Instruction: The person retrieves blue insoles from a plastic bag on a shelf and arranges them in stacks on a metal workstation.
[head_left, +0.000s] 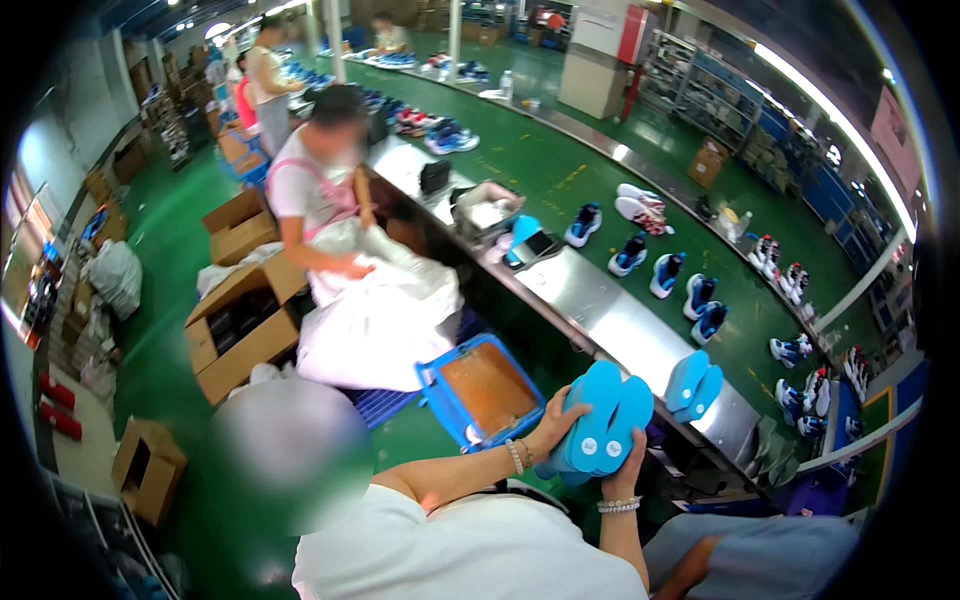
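A thick stack of bright blue insoles (592,415) is gripped between my two hands in front of my body. Each of the two top insoles bears a round white sticker at its heel end. My left hand (556,424) wraps the left side of the stack, its thumb along the edge. On the opposite side, lower down, my right hand (625,473) closes round the heel end. Fingers under the stack are hidden. Just beyond, a smaller pile of blue insoles (690,388) lies on the metal workbench (600,300).
A blue plastic stool (490,390) with a brown seat stands left of my hands. Further left, a co-worker (320,190) handles a large white sack (385,310) beside open cardboard boxes (245,325). Several sneakers (667,275) stand on a green surface beyond the bench.
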